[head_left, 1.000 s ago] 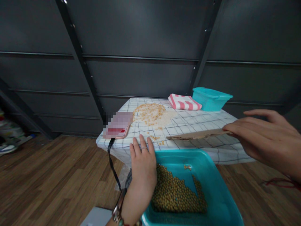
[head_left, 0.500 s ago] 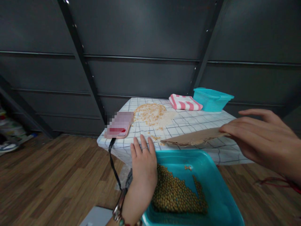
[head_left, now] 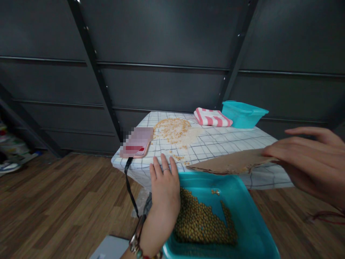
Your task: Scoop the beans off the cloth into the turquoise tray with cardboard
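Note:
My right hand (head_left: 314, 158) grips one end of a brown piece of cardboard (head_left: 229, 162), whose tip reaches over the far rim of a teal tub (head_left: 258, 223). Round, tan, bean-like grains (head_left: 203, 219) cover part of the tub's bottom. With fingers stretched out, my left hand (head_left: 165, 187) lies at the table's front edge by the tub's left far corner. Beyond it, pale yellow grains (head_left: 175, 129) are spread on the checked tablecloth (head_left: 215, 140), mixed with finer whitish grains (head_left: 192, 136). A few yellow grains lie near the cardboard tip.
A phone (head_left: 138, 144) with a black strap (head_left: 128, 181) lies at the table's left. At the back are a folded pink-and-white striped towel (head_left: 212, 117) and a smaller turquoise basin (head_left: 244, 114). A dark panelled wall (head_left: 167, 86) stands behind. A grey flat object (head_left: 110, 248) shows low down.
My right hand has shifted to the right, and the cardboard has moved slightly with it, now showing more of its face. My left hand and the grains look unchanged.

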### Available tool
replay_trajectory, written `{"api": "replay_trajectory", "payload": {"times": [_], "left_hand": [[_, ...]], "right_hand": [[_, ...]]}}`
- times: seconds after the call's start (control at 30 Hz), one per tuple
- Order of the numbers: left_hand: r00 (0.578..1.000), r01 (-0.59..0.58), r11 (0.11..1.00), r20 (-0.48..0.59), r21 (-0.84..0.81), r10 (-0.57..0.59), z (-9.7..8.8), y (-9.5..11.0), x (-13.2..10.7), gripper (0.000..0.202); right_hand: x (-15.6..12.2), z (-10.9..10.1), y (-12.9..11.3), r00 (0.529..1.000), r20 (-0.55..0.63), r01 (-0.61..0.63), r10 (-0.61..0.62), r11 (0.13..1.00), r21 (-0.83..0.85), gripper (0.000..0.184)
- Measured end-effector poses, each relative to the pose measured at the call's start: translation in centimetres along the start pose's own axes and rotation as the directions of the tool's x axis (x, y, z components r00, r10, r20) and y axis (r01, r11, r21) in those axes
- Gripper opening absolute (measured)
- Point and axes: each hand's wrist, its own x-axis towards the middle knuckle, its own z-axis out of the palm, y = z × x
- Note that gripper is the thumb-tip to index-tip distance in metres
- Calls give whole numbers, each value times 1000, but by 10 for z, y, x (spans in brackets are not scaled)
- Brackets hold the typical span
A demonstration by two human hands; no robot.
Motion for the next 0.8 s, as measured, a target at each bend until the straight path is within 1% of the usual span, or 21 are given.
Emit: {"api": "replay_trajectory", "payload": {"times": [0.13,0.27,0.4,0.6,0.73,0.8], "left_hand": [[1000,-1,1000,-14,15,1,3,0,-1,53],[999,-4,1000,-48,27,5,5,0,-2,52],[1000,-1,1000,-27,23,2,3,1,-1,53],[1000,-1,1000,-17,28,1,2,0,0,54],[1000,-2,999,1,51,2,2,0,0,54],[1000,-6,998,-13,59,7,2,0,-1,54]], "right_hand": [[2,-3,0,1000,-11,2,-2,1000,-1,25],[5,-2,-1,1000,-3,-10,10,999,-43,24],[8,0,-2,1000,7,28,-28,999,-39,24],[9,-2,-4,1000,0,-6,6,1000,-15,24],[12,-3,-5,1000,-12,22,-22,1000,4,24],[13,-3,-5,999,-24,28,-28,1000,13,25]]}}
